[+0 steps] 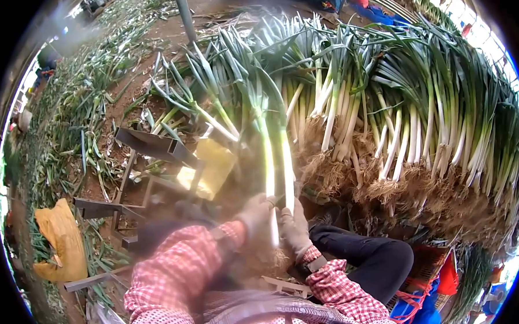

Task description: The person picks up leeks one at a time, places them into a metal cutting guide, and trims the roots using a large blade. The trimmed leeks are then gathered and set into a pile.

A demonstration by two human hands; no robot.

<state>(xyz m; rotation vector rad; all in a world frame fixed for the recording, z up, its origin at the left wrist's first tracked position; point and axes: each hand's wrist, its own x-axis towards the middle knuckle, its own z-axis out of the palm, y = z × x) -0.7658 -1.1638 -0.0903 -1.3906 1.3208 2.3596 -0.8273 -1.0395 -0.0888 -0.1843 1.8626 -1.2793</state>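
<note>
Two long green onions (pixel 269 162) stand out in front of me, white stems toward my body and green leaves pointing away. My left hand (pixel 256 217), in a pale glove and smeared a little, is closed at the left stem, whose rooted end hangs down between my hands. My right hand (pixel 296 228), gloved too, is wrapped round the lower stem of the right green onion (pixel 287 166). A few loose green onions (pixel 215 122) lie just beyond to the left. My right fingers are partly hidden by the stem.
A large heap of green onions (pixel 411 128) with muddy roots spreads from centre to right. A metal frame (pixel 156 146) and yellow piece (pixel 213 168) stand at left. Leaf scraps (pixel 69 148) cover the ground. A basket (pixel 426 265) with blue and red bags sits by my leg.
</note>
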